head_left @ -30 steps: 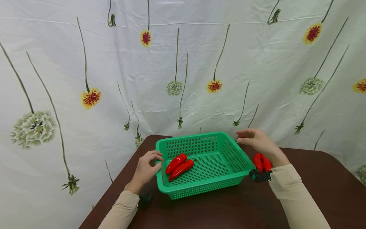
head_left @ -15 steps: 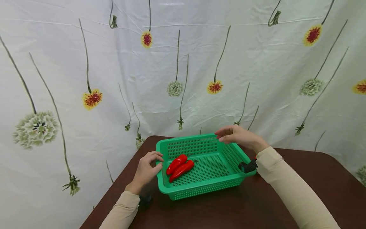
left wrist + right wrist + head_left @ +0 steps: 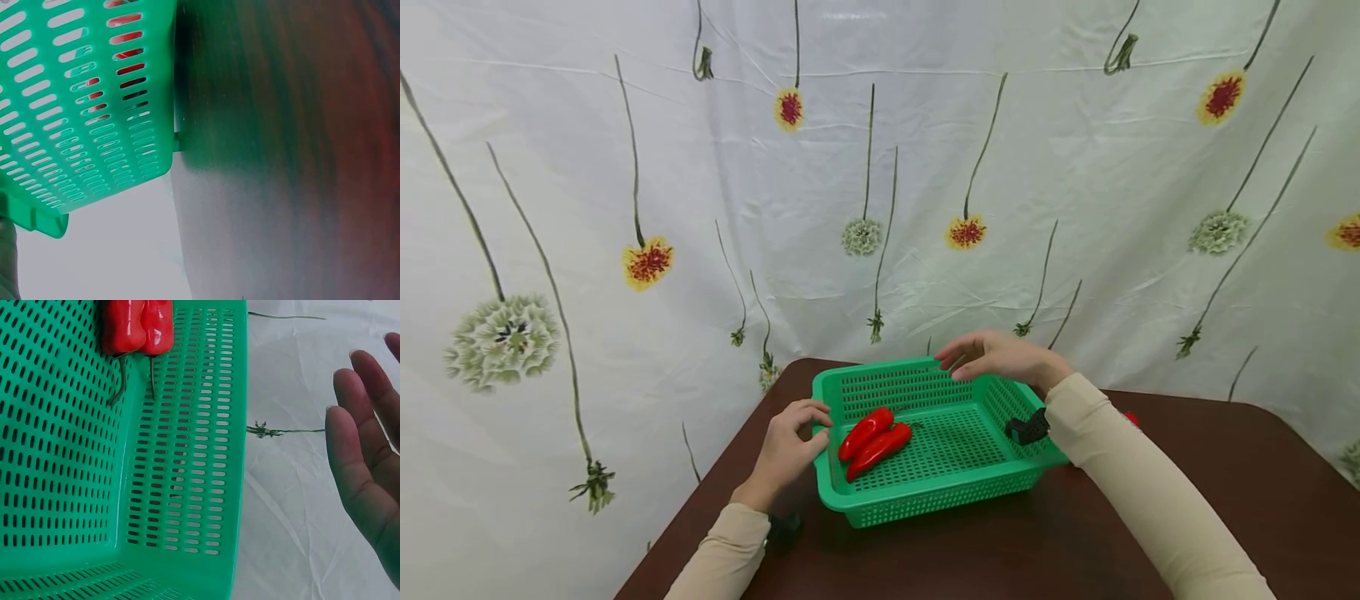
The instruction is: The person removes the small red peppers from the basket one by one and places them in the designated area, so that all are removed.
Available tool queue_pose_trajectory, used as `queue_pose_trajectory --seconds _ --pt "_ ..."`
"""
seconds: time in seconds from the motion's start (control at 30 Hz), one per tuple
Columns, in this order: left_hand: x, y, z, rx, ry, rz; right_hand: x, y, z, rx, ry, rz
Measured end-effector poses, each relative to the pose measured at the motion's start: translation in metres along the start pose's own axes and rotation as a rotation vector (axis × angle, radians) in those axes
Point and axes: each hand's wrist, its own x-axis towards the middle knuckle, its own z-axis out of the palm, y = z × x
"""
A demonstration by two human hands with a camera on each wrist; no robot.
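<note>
the left hand (image 3: pixel 786 450) is at the left rim of the green basket (image 3: pixel 940 498), and i read its bent fingers and thumb as lightly pinching that rim. the right hand (image 3: pixel 997 353) has its fingers spread, holds nothing and hangs above the far rim, apart from it. inside the basket, two red peppers (image 3: pixel 880 452) lie side by side near the left wall, their thin stems pointing away from me.

i'd judge the basket light and fairly stiff, apt to skid, so i'd hold it by opposite rims. the peppers look light, glossy and slick, with firm skin that could dent; i'd take each round its thick middle and spare the stem, which may snap.

farther out, a bit of something red (image 3: pixel 1132 419) shows behind the right sleeve (image 3: pixel 1120 467) on the dark table (image 3: pixel 1000 550); i can't tell its shape.
</note>
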Motion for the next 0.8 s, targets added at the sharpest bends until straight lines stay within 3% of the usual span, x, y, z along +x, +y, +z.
queue_pose_trajectory --seconds 0.43,0.8 --pt "0.0 0.001 0.002 0.001 -0.007 -0.01 0.023 0.015 0.009 0.003 -0.082 0.062" --pt "-0.001 -0.001 -0.001 -0.017 -0.001 -0.001 0.047 0.013 0.026 -0.028 -0.238 0.072"
